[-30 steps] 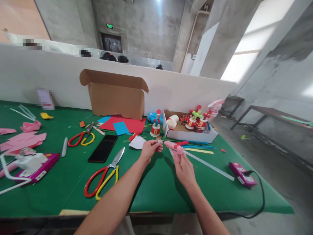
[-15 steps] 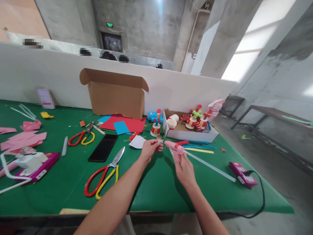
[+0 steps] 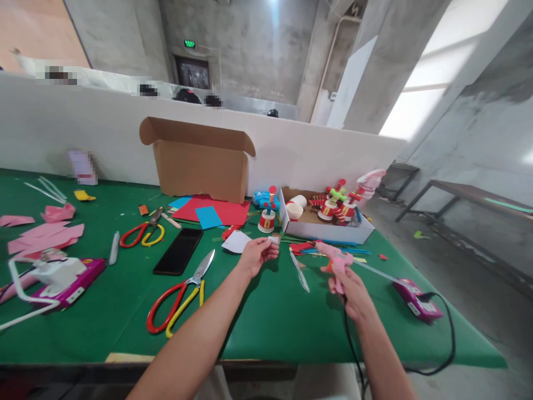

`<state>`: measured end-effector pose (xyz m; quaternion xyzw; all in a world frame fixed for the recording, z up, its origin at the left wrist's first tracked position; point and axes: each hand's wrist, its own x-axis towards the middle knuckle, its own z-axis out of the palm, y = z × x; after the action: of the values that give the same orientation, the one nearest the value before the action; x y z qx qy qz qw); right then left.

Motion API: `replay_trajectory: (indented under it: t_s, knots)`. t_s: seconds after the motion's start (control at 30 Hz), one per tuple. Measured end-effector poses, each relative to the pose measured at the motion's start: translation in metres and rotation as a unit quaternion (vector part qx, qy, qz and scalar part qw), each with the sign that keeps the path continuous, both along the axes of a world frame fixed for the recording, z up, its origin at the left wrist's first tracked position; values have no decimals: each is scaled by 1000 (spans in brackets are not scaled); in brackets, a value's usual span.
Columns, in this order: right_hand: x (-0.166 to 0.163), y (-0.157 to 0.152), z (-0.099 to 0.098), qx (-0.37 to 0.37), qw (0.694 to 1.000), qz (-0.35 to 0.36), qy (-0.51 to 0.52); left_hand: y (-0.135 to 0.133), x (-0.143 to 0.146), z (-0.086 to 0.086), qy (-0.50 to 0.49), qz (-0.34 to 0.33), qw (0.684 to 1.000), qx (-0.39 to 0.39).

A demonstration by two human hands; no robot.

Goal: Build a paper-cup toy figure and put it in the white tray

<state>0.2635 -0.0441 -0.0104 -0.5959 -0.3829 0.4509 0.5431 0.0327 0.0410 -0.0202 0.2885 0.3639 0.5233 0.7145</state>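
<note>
My left hand (image 3: 255,255) is raised above the green table (image 3: 270,322) and pinches a small white piece (image 3: 273,240) between thumb and fingertips. My right hand (image 3: 348,289) is closed round the grip of a pink glue gun (image 3: 333,256), its nozzle pointing left, low over the table to the right of the left hand. The gun's black cord (image 3: 352,344) trails down past my right wrist. A clear glue stick (image 3: 300,271) lies on the table between the two hands.
Big red-and-yellow scissors (image 3: 177,297), a black phone (image 3: 178,251) and smaller scissors (image 3: 141,233) lie left. A brown carton (image 3: 199,161), red and blue paper (image 3: 216,212), a white tray (image 3: 322,230) of cup figures stand behind. Purple boxes (image 3: 416,300) (image 3: 62,278) sit at both sides.
My right hand has carried the glue gun right and down, away from my left hand. The left hand has stayed about where it was with the small piece.
</note>
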Motion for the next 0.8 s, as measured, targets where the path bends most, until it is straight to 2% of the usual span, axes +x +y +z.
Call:
replay_trajectory:
  t_s: [0.1,0.17,0.27,0.33,0.43,0.47,0.5,0.57,0.63,0.7,0.73,0.8]
  knots:
    - [34,0,-6,-70,996,-41,-45,0,0,0,-15,-7,1000,-7]
    - [51,3,-9,-82,979,-90,-165,0,0,-1,-17,-7,1000,-6]
    - [67,6,-9,-114,906,-54,-403,0,-1,0,-12,6,1000,13]
    - [70,6,-4,-126,855,-38,-501,-1,-2,2,-1,26,999,33]
    - [59,9,6,-80,812,-136,-562,-1,-4,7,17,55,997,58]
    - [49,12,9,-39,811,-182,-555,-1,-5,8,20,60,996,62]
    - [36,17,12,13,831,-187,-524,-1,-4,9,23,61,996,66]
    - [1,33,14,82,912,-102,-388,-3,-3,11,26,60,996,68]
    - [-39,54,12,74,982,18,-175,-4,-2,12,29,52,996,72]
    - [-73,74,7,54,995,81,10,-5,-2,11,34,44,995,78]
    - [-85,82,4,70,992,77,68,-5,-3,11,39,43,995,80]
    - [-99,90,-2,136,985,30,106,-3,-5,9,49,50,995,77]
